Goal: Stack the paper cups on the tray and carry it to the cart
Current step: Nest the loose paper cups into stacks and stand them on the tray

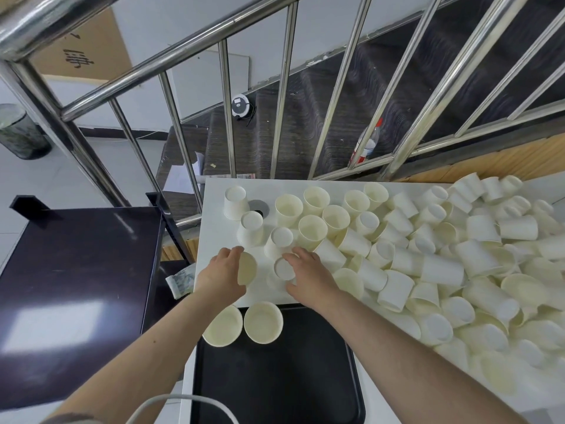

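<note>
Several white paper cups (458,258) lie heaped over the white table (214,191), some upright, some upside down, some on their sides. A black tray (275,368) sits at the table's near edge with two upright cups (263,322) at its far left corner. My left hand (221,275) grips a cup (247,268) tipped on its side, mouth facing right. My right hand (308,275) curls round an upside-down cup (284,269) just beyond the tray.
A dark cart top (73,280) stands to the left of the table. A steel stair railing (284,96) runs behind the table, with stairs below it. A bottle (367,142) lies on the steps. A grey cable (183,405) loops at the bottom.
</note>
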